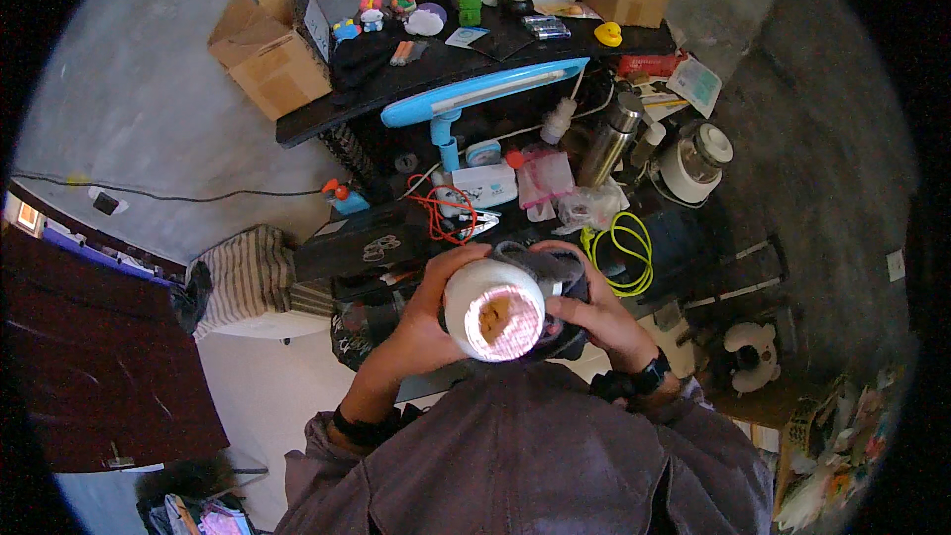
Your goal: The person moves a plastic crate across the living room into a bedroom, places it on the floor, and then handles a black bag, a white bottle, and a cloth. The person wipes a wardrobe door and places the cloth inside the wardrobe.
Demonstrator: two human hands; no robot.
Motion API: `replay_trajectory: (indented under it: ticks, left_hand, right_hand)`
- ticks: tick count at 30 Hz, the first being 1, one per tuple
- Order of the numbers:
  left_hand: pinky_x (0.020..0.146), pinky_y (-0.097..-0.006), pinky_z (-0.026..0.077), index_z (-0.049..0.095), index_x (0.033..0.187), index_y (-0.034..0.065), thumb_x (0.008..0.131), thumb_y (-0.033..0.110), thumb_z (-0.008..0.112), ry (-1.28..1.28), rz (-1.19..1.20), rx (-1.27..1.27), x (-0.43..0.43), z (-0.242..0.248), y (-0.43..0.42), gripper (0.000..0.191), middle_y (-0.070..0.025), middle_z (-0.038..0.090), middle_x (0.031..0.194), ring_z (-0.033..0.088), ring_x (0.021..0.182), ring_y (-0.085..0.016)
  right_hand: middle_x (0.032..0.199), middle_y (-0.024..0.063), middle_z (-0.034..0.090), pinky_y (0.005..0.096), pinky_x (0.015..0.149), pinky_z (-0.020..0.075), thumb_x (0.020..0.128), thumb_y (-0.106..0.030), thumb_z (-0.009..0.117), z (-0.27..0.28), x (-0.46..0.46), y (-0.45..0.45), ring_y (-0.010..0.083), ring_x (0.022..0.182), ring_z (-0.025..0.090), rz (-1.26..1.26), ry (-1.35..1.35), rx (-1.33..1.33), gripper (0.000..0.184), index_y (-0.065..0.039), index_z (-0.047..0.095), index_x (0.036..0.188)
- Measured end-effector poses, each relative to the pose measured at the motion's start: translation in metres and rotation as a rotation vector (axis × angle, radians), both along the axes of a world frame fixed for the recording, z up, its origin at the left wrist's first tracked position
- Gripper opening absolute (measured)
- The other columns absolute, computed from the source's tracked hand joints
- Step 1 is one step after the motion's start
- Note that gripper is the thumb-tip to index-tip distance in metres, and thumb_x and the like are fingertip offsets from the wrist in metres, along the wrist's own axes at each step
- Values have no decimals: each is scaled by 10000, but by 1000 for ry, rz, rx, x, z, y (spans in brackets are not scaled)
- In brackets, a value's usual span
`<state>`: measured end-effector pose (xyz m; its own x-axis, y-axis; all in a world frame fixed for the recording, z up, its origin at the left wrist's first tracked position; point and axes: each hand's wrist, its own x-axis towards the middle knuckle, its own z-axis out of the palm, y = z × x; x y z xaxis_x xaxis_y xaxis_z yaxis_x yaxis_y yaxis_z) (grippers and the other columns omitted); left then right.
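Observation:
A white round container (494, 308), with one end facing me, is held up close in front of my chest. That end looks pinkish, overexposed and patched with yellow-brown, so I cannot tell whether it is a lid or a base. My left hand (427, 319) wraps around its left side. Just to its right is a dark grey fabric item (553, 267) with a raised edge, partly hidden behind the container. My right hand (594, 301) grips this fabric from the right, its thumb lying across the front near the container. What the fabric item is remains unclear.
Beyond my hands is a black desk holding a blue lamp (483, 93), a steel thermos (613, 137), a coiled yellow-green cable (624, 256) and a red cord (446, 212). Cardboard boxes (278, 67) and small toys sit on the upper shelf. A white appliance (691, 163) stands right.

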<state>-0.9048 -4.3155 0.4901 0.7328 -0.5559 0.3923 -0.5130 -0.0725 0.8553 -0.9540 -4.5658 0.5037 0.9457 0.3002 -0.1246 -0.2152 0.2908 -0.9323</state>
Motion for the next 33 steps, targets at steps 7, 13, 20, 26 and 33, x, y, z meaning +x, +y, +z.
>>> replay_trajectory:
  ticks: [7, 13, 20, 26, 33]
  left_hand:
    - [1034, -354, 401, 446, 1336, 11, 631, 132, 887, 447, -36, -87, -11, -23, -3, 840, -90, 548, 1295, 518, 1205, -179]
    - [1024, -347, 407, 455, 1340, 11, 665, 132, 878, 611, -57, -244, -27, -45, -19, 805, -84, 559, 1283, 525, 1189, -180]
    - [998, -337, 430, 488, 1310, 5, 693, 115, 862, 628, -44, -310, -41, -53, -24, 730, -89, 581, 1256, 542, 1158, -175]
    - [1073, -348, 355, 417, 1385, 32, 757, 183, 814, 598, -95, -314, -45, -62, -12, 758, -84, 528, 1343, 483, 1241, -173]
    - [1167, -407, 229, 331, 1437, 11, 1014, 525, 301, 1233, -85, -956, -41, -107, -6, 666, -100, 429, 1442, 364, 1365, -243]
  right_hand:
    - [1093, 55, 627, 281, 667, 517, 906, -313, 598, -82, 10, 22, 150, 899, 609, -22, -258, -130, 450, -89, 504, 1286]
    - [1017, 53, 647, 288, 660, 516, 952, -438, 550, -106, -11, 20, 160, 804, 619, 57, 409, 269, 450, -102, 547, 1251]
    - [1019, 70, 640, 291, 680, 510, 894, -406, 624, -105, -24, 15, 165, 786, 612, 171, 460, 441, 545, -57, 498, 1292]
    - [976, 58, 645, 277, 645, 500, 875, -415, 645, -87, -32, 10, 152, 763, 612, 51, 418, 269, 541, -40, 521, 1244]
    - [960, 57, 633, 260, 531, 475, 841, -425, 699, -63, -22, 0, 135, 693, 583, -95, 443, -175, 581, -47, 517, 1245]
